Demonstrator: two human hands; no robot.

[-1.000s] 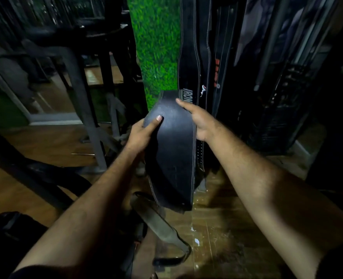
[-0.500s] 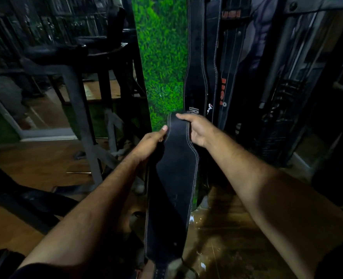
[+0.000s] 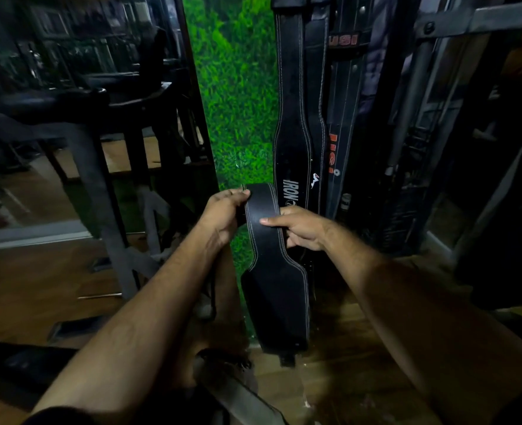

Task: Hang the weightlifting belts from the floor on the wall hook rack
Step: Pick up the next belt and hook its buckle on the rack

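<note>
Left hand (image 3: 226,211): wrapped round the top left edge of the black belt (image 3: 276,271), fingers curled over the fold — a firm grip.
Right hand (image 3: 301,228): closed on the right edge of the same belt, thumb pressed flat across its front.
Black belt: held up in front of me, narrow end at the top between both hands, wide stitched part dangling below, bottom end close to the wooden floor (image 3: 39,286).
Hanging belts: one marked IRON (image 3: 295,124) already up on the wall just behind the held one, another with red USI lettering (image 3: 338,142) right beside it.
Wall: green grass-look panel (image 3: 238,87) to the left of those belts.
Left side: dark gym bench frame (image 3: 100,154) — pretty dim over there.
</note>
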